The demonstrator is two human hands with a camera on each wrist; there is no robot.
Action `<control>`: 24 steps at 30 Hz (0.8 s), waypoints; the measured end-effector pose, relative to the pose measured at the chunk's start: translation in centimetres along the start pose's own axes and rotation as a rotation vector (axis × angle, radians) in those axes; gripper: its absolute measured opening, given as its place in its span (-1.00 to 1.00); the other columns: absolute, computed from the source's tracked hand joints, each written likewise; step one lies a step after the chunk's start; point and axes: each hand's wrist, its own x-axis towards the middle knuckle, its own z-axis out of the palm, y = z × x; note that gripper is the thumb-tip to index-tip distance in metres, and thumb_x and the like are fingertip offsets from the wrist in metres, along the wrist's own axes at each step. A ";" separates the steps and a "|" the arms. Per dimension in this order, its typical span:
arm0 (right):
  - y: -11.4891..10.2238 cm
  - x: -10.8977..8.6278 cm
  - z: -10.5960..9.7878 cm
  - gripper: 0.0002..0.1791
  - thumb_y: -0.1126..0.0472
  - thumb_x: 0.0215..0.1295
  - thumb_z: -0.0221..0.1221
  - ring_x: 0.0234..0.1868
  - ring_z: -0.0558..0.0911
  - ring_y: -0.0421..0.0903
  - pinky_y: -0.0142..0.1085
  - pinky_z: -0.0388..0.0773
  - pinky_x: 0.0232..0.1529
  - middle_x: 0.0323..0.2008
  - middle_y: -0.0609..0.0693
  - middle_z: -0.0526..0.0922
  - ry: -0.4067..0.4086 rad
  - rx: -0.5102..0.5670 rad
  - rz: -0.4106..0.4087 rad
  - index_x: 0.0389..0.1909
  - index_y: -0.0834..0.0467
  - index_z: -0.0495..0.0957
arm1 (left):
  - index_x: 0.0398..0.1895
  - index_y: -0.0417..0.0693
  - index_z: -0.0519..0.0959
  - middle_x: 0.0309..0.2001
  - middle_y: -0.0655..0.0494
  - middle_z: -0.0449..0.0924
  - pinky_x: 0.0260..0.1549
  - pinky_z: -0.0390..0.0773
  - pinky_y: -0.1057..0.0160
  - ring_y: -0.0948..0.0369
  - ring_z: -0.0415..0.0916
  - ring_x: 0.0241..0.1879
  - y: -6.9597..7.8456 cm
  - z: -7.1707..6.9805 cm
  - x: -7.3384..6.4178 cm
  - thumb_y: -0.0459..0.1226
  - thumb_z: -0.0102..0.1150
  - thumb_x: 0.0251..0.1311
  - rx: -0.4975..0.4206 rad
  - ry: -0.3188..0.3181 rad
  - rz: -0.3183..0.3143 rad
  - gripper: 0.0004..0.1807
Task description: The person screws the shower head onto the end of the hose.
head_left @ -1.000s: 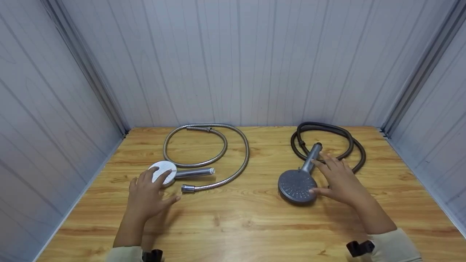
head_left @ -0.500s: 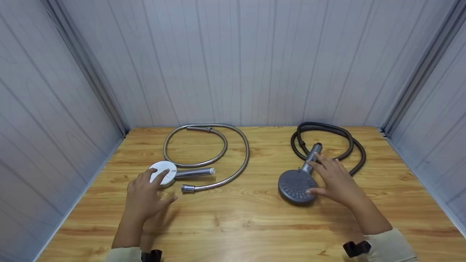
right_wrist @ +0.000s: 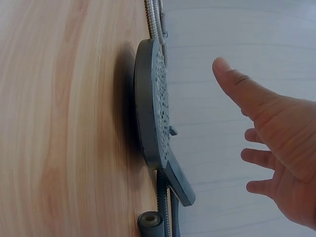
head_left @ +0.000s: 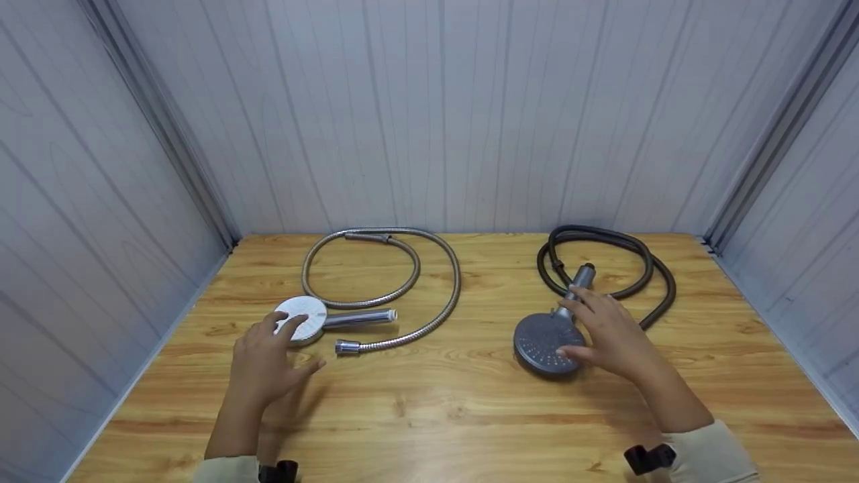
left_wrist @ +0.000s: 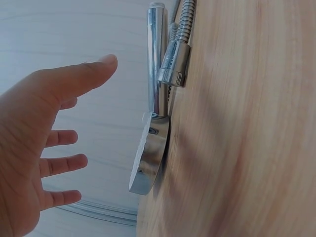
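Hovering hands [head_left: 264, 365] [head_left: 612, 341], fingers [left_wrist: 64, 165] spread.

So your left hand [head_left: 262, 365] hovers with its fingers [left_wrist: 64, 165] loose and spread, thumb [head_left: 307, 371] sticking out to the right. Your right hand [head_left: 609, 339] pretty much mirrors that, thumb out left. Both forearms [head_left: 235, 426] reach forward, the right one slanting inward more.

Two round handheld shower heads [head_left: 302, 305] [head_left: 542, 335], one chrome with white face, one dark grey, two flexible looped hoses [head_left: 458, 278] [head_left: 672, 285], one silver metal, one dark, two bare hands [head_left: 262, 359] [head_left: 607, 339], one wood-grain tabletop [head_left: 436, 429], three pale grooved walls [head_left: 67, 235] [head_left: 436, 114] [head_left: 798, 221]
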 end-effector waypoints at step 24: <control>-1.8 0.7 0.7 -0.23 0.00 -0.03 0.49 0.27 0.35 0.27 0.21 0.31 0.18 0.31 0.26 0.35 0.029 0.111 -0.056 0.20 0.22 0.47 | 0.00 -0.07 0.62 -0.02 -0.09 0.53 -0.15 0.39 -0.33 -0.13 0.49 -0.02 -0.6 0.4 -0.4 -0.02 0.59 -0.23 -0.184 0.087 0.012 -0.34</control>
